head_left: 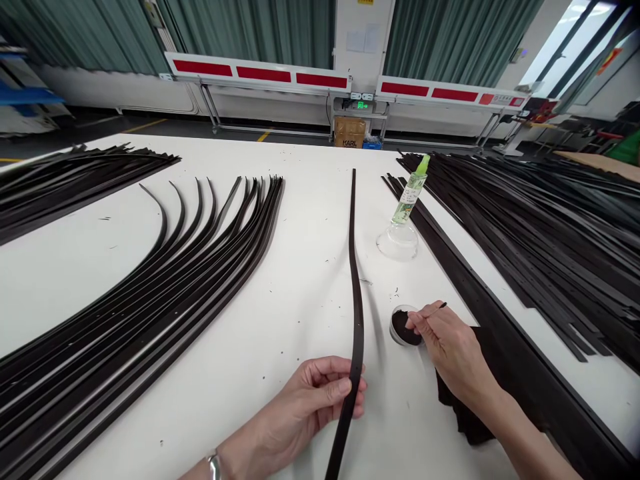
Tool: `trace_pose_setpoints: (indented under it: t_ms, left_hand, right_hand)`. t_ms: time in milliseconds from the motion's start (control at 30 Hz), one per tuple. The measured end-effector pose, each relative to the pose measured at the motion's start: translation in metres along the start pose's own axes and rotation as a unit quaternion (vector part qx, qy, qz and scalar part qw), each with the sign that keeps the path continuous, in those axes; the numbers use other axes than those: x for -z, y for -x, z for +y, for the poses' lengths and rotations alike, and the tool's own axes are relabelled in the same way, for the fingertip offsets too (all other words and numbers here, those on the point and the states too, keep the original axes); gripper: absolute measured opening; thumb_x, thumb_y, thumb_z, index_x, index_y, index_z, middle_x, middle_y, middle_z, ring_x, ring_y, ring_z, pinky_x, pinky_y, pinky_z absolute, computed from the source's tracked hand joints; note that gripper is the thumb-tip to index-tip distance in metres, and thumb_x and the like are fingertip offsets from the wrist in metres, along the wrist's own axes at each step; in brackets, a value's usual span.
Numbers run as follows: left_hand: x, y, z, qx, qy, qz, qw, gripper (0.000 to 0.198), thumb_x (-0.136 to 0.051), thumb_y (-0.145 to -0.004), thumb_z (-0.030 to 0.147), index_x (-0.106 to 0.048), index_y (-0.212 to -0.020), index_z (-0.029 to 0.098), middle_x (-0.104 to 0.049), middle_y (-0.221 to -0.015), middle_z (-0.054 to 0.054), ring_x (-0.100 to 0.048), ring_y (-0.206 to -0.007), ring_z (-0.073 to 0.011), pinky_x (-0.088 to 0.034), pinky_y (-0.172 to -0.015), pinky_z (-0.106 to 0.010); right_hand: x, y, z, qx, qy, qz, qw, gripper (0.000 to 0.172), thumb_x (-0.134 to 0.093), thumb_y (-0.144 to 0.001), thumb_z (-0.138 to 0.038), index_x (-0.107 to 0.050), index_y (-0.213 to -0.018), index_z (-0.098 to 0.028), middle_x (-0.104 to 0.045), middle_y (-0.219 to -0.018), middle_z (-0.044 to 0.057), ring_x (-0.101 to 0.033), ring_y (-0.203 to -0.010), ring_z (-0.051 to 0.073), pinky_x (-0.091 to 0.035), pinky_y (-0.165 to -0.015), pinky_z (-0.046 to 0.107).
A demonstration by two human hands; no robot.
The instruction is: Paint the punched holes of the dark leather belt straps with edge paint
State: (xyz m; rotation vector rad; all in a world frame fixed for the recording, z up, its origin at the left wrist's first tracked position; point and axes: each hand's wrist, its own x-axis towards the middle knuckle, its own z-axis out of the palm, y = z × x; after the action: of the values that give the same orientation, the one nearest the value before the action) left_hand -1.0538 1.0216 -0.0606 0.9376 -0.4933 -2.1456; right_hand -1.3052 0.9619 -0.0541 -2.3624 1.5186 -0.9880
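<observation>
L hand [313, 400] pinches dark belt strip [356, 313] btw thumb & fingers, grip closed, nr near edge of white tabletop [280, 347]. Strip runs up mid-table toward far edge, slight curve, lower end out of frame. R hand [450, 347] closed on thin applicator [435, 312], type unclear, its end sticking out past fingers. R fingers over rim of small open jar [403, 327] of dark paste, jar just R of strip. Black cloth [463, 407] lies under R wrist. Green-capped bottle [411, 197] tilted in clear glass cup [397, 241], farther up table. Fanned strips [150, 293] to L of centre; piled strips [540, 227] toward R edge.
</observation>
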Motion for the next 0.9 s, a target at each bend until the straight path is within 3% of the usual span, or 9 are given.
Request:
trace_pose_setpoints:
  t_ms: [100, 167, 267, 367, 500, 667, 733, 900]
  left_hand:
    - [-0.001, 0.0, 0.001, 0.0, 0.0, 0.01, 1.0, 0.016, -0.075, -0.077, 0.02, -0.068, -0.09, 0.014, -0.071, -0.088, -0.007, -0.065, -0.078, -0.0153, -0.052, -0.078, -0.031]
    - [-0.001, 0.0, 0.001, 0.0, 0.004, 0.013, 1.0, 0.016, -0.075, -0.077, 0.019, -0.068, -0.091, 0.015, -0.071, -0.088, -0.007, -0.066, -0.078, -0.0154, -0.052, -0.078, -0.031]
    - [0.0, -0.001, 0.0, -0.008, 0.009, -0.002, 1.0, 0.015, -0.073, -0.079, 0.019, -0.068, -0.092, 0.014, -0.071, -0.088, -0.007, -0.065, -0.077, -0.0145, -0.051, -0.079, -0.031]
    - [0.001, -0.002, -0.001, -0.015, 0.014, -0.014, 1.0, 0.015, -0.073, -0.08, 0.018, -0.067, -0.093, 0.014, -0.07, -0.088, -0.008, -0.065, -0.076, -0.0141, -0.052, -0.079, -0.031]
    - [0.0, -0.002, -0.003, -0.024, 0.031, -0.014, 0.999, 0.017, -0.073, -0.079, 0.015, -0.066, -0.094, 0.014, -0.07, -0.089, -0.008, -0.066, -0.08, -0.0154, -0.053, -0.081, -0.034]
    - [-0.002, -0.002, -0.004, -0.038, 0.042, -0.037, 0.998, 0.017, -0.073, -0.078, 0.013, -0.066, -0.094, 0.011, -0.069, -0.086, -0.009, -0.066, -0.077, -0.0157, -0.053, -0.078, -0.033]
    - [-0.002, -0.002, -0.004, -0.036, 0.043, -0.039, 0.998, 0.018, -0.074, -0.077, 0.014, -0.066, -0.093, 0.011, -0.069, -0.086, -0.009, -0.066, -0.077, -0.0158, -0.054, -0.078, -0.033]
    - [0.0, -0.002, -0.004, -0.023, 0.036, 0.0, 0.999, 0.019, -0.075, -0.077, 0.014, -0.064, -0.093, 0.015, -0.069, -0.089, -0.008, -0.066, -0.083, -0.0165, -0.054, -0.082, -0.036]
  right_hand:
    - [0.008, 0.001, -0.008, -0.019, -0.014, 0.024, 0.999, 0.03, -0.044, -0.098, -0.03, -0.064, -0.079, -0.021, -0.064, -0.072, 0.003, -0.059, -0.073, 0.017, -0.048, -0.064, 0.031]
    - [0.014, 0.002, -0.015, -0.069, -0.052, 0.047, 0.995, 0.032, -0.043, -0.099, -0.033, -0.065, -0.079, -0.021, -0.064, -0.074, 0.003, -0.06, -0.072, 0.016, -0.049, -0.065, 0.029]
    - [0.019, 0.005, -0.025, -0.169, -0.15, 0.069, 0.972, 0.035, -0.044, -0.097, -0.039, -0.067, -0.079, -0.021, -0.064, -0.075, 0.003, -0.06, -0.07, 0.015, -0.05, -0.066, 0.026]
    - [0.015, 0.008, -0.03, -0.205, -0.24, 0.08, 0.946, 0.036, -0.047, -0.096, -0.041, -0.068, -0.078, -0.018, -0.066, -0.075, 0.005, -0.06, -0.068, 0.016, -0.051, -0.064, 0.026]
    - [0.005, 0.014, -0.046, -0.19, -0.293, 0.06, 0.935, 0.036, -0.045, -0.097, -0.039, -0.066, -0.077, -0.017, -0.066, -0.076, 0.007, -0.061, -0.071, 0.018, -0.051, -0.065, 0.029]
    - [0.001, 0.021, -0.068, -0.082, -0.24, 0.051, 0.966, 0.032, -0.041, -0.098, -0.028, -0.065, -0.077, -0.021, -0.066, -0.08, 0.004, -0.062, -0.081, 0.018, -0.048, -0.073, 0.029]
    - [0.004, 0.019, -0.065, -0.048, -0.203, 0.069, 0.976, 0.032, -0.04, -0.098, -0.026, -0.065, -0.079, -0.022, -0.066, -0.08, 0.004, -0.062, -0.08, 0.018, -0.048, -0.074, 0.03]
    - [0.012, 0.002, -0.029, -0.056, -0.042, 0.068, 0.995, 0.03, -0.045, -0.098, -0.031, -0.064, -0.076, -0.022, -0.065, -0.077, 0.003, -0.06, -0.075, 0.017, -0.046, -0.07, 0.031]
